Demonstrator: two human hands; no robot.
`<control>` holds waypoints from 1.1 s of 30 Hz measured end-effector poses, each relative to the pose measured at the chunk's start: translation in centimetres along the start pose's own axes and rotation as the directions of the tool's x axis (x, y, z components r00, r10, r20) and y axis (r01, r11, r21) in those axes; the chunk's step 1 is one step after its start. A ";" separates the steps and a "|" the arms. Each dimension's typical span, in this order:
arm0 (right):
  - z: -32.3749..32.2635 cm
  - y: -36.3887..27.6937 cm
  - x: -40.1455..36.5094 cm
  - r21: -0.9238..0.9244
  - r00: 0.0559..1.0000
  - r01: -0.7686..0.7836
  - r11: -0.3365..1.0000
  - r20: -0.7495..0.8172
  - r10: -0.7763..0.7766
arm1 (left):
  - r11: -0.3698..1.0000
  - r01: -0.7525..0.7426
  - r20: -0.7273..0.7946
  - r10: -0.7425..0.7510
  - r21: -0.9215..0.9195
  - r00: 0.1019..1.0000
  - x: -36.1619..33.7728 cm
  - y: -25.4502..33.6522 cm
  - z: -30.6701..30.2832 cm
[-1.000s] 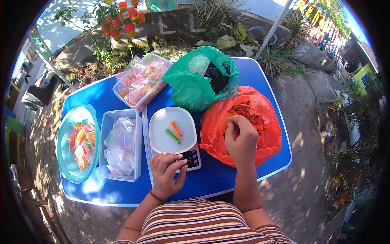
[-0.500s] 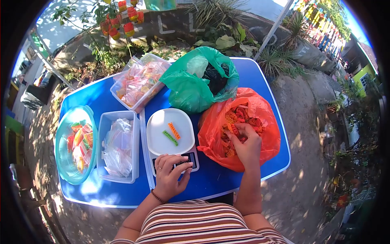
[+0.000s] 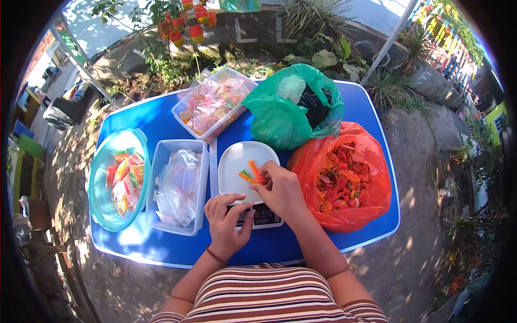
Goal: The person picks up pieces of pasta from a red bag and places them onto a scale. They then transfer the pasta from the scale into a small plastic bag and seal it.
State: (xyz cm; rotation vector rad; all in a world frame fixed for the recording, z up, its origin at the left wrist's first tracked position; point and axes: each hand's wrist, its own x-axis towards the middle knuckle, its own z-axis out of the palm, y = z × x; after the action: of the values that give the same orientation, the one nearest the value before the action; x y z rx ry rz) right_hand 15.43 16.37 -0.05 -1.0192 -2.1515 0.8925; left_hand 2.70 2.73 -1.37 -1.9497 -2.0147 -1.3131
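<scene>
My right hand (image 3: 281, 191) is over the white plate (image 3: 237, 156) of a small digital scale (image 3: 265, 217), thumb and fingers pinched on orange-red snack pieces (image 3: 259, 178). Beside its fingertips a green twisted snack piece (image 3: 244, 174) and orange ones lie on the plate, partly hidden by the hand. At the scale's front left edge rests my left hand (image 3: 229, 223), its fingers loosely curled and apart with nothing in them. To the right stands an open red plastic bag (image 3: 353, 216) full of red, orange and yellow snack pieces (image 3: 347, 180).
Left on the blue table (image 3: 291, 247) are a teal basket (image 3: 97, 188) of filled packets and a clear tub (image 3: 201, 207) of plastic bags. Behind stand another tub (image 3: 237, 118) of packets and a green plastic bag (image 3: 269, 126). Plants and a low wall lie beyond the table.
My right hand has moved left from the red bag to the scale plate, bringing snack pieces. My left hand stays by the scale. The whole view has shifted slightly.
</scene>
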 end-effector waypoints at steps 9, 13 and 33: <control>0.7 0.4 0.0 0.154 0.980 0.171 0.973 -0.129 -0.152 | 0.994 0.112 -0.024 -0.112 0.015 0.993 -0.4 -1.2 -1.0; -1.3 -0.6 -0.8 0.121 0.974 0.186 0.975 -0.154 -0.167 | 0.993 0.110 -0.027 -0.109 0.040 0.994 0.3 -1.8 -1.5; -8.4 4.9 -6.2 -0.347 0.974 -0.215 0.913 -0.141 0.175 | 0.929 0.206 0.051 -0.200 -0.309 0.978 1.4 -2.2 -1.1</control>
State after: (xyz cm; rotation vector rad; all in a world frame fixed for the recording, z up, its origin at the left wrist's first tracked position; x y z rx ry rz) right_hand 26.96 16.35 -0.14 -1.4508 -2.1954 0.5192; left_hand -0.03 3.58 -1.02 -1.9133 -2.1815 -1.7660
